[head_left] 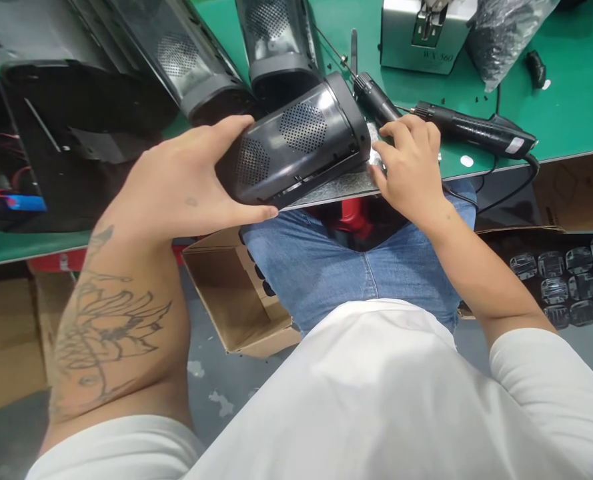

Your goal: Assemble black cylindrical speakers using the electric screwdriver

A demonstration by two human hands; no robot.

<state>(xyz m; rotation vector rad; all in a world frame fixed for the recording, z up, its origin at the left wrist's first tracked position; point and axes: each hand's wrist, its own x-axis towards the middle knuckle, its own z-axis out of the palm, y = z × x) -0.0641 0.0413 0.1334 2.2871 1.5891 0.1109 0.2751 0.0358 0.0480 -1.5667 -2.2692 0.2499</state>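
- Left hand (191, 180) grips the black perforated housing (299, 143) at the near edge of the green workbench (576, 113).
- Right hand (411, 163) curled, just right; cannot tell if holding.
- Housing's visible side looks complete; remaining work unclear.

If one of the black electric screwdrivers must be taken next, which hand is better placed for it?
Probably the right hand: it is close to one screwdriver, while the left hand is holding the perforated black casing.
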